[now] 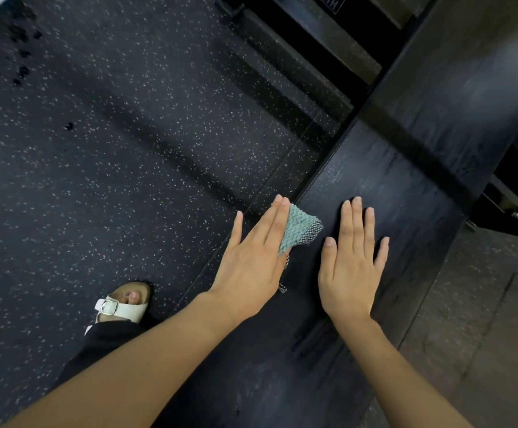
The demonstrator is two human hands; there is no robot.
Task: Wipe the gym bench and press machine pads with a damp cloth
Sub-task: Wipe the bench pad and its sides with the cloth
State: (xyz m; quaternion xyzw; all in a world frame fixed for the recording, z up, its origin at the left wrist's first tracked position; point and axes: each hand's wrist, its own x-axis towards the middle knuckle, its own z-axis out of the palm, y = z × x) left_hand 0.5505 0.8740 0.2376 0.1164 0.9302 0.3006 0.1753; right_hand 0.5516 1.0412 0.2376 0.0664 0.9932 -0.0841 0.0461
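Head camera looks steeply down over a dark rubber floor (97, 180) flecked with pale specks, which fills the left half of the view. A scatter of darker spots (20, 72) marks the floor near the upper left. Lower down, a foot in a white buckled sandal (121, 308) stands on the floor, with a black trouser leg (103, 341) just below it.

Right of the foot, the left hand (251, 257) reaches forward with its fingers straight and close together and its thumb spread out to the side. It presses a teal knitted cloth (300, 227) against the left edge of the black bench pad (405, 211). The cloth sits folded under the fingers, and its far corner sticks out to the right onto the pad's top surface. A frayed bit hangs below the palm.

Just beside the cloth, apart from it, the right hand (351, 273) lies flat on top of the pad, palm down, fingers straight and slightly spread, holding nothing.

The pad runs diagonally from the lower middle toward the upper right, where a dark seam (421, 152) separates it from a second black pad (467, 88). Dark machine frame parts (313, 41) lie beyond the pads at the top. Greyer flooring (483, 304) shows at the right of the bench.
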